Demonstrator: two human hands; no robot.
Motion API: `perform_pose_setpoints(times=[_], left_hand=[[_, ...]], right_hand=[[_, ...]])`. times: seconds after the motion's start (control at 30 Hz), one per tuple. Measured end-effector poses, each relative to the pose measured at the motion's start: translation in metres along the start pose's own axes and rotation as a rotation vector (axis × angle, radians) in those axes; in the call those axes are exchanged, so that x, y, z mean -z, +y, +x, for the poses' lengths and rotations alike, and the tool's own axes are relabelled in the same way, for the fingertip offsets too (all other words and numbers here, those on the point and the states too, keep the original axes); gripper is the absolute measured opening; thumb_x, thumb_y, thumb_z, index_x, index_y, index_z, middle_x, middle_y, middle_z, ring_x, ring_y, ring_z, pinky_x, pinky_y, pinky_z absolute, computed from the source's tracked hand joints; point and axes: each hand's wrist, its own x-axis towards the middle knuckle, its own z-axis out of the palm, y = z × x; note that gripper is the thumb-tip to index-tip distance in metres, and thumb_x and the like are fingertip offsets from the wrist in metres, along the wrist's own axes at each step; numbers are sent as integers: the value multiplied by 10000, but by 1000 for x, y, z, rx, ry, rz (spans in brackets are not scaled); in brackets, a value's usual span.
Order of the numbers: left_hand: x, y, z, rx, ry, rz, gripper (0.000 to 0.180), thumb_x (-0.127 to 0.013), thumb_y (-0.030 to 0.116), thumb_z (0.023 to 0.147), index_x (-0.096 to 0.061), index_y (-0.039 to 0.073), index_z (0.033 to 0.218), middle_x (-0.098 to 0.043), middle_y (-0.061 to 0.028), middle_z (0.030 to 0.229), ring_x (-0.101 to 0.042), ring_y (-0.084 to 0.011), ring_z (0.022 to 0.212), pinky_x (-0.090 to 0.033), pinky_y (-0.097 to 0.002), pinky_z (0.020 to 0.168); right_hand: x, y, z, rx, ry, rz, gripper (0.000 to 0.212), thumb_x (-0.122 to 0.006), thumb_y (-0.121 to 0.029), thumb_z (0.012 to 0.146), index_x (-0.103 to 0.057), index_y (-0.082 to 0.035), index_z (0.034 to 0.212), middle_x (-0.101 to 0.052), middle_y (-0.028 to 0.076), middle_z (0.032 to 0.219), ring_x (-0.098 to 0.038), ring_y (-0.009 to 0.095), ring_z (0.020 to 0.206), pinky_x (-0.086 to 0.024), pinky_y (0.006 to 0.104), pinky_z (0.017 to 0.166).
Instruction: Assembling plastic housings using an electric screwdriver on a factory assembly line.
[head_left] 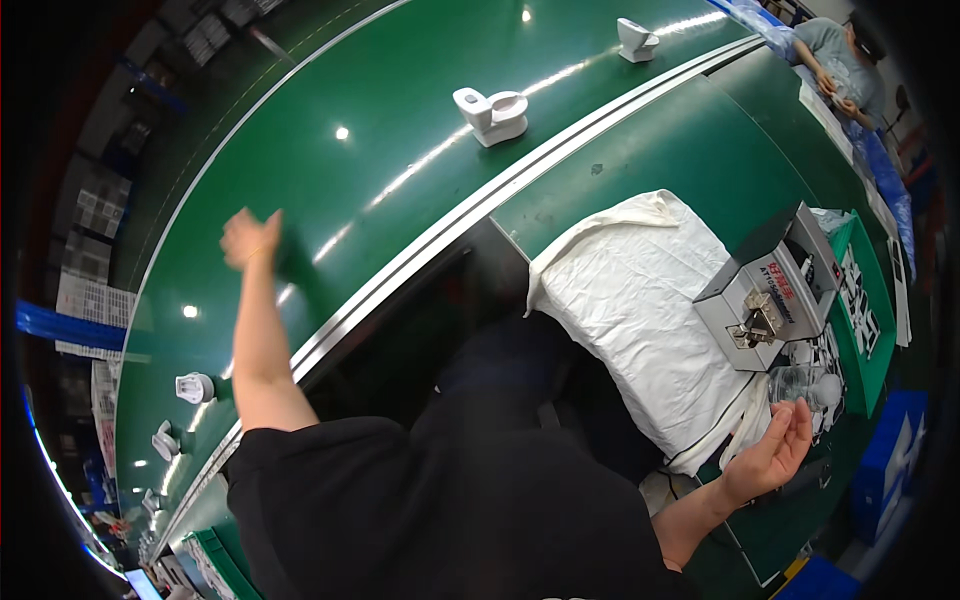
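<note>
My left hand (250, 238) reaches out over the green belt (390, 110), thumb and fingers apart, with nothing seen in it. White toy toilets stand on that belt: one with its lid side up (490, 115) ahead of me, a smaller-looking one (637, 40) farther off, and a white piece (194, 388) nearer my left elbow. My right hand (770, 455) is raised at the right, palm up, fingers curled in toward the thumb; whatever they pinch is too small to see. Just beyond its fingertips lies a clear plastic container (800, 385).
A white cloth (640, 300) covers part of the side table. On it, a grey box-shaped machine (770, 290) with metal fittings stands beside a green bin (875, 330) of small black and white parts. A blue box (890, 465) is at right; another person (845, 70) works far right.
</note>
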Motion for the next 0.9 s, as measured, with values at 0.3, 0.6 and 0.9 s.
perform_pose_setpoints(times=[0.3,0.6,0.9], left_hand=[[-70,-388,13,853,-246,95,1231,-584,822,699,-120,53,1542,-168,-150,1601,-263,-416,1422,-199,-654,1109],[-89,-261,78,707,53,-480,1050,-701,595,745,-243,17,1493,-269,-256,1527,-515,-369,1231,-431,-610,970],[129,156,-111,-962,-582,-1303,740,-752,227,778,-408,24,1401,-489,-126,1308,-538,-244,1148,-482,-358,950]], right_hand=[[-19,-16,-1,-72,-24,31,196,-585,-1,936,-630,63,1116,-673,117,1001,-627,139,883,-493,252,812],[-48,-33,-2,-5,-284,17,159,-639,75,860,-653,43,1015,-627,82,950,-608,139,846,-474,249,786],[-49,-45,-25,35,-399,5,275,-721,-5,811,-659,-18,1078,-669,76,978,-627,177,896,-486,292,818]])
